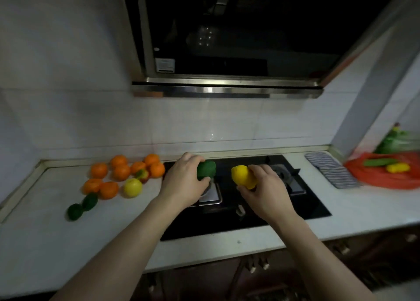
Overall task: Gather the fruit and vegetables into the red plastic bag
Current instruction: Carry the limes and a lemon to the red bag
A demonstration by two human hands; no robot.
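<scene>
My left hand [184, 182] grips a dark green pepper [206, 169] above the left burner of the black stove. My right hand [266, 190] holds a yellow pepper [243, 177] over the middle of the stove. The red plastic bag [381, 175] lies open on the counter at the far right, with a green vegetable [377, 162] and a yellow one [398, 167] in it. On the left counter lie several oranges [121, 171], a yellow lemon [132, 187], a red-yellow fruit [142, 175] and two dark green fruits [82, 206].
A black glass gas stove [302, 204] sits in the middle of the white counter [45, 244], under a range hood [227, 89]. A striped cloth [331, 169] lies between the stove and the bag. Leafy greens [395, 141] stand behind the bag.
</scene>
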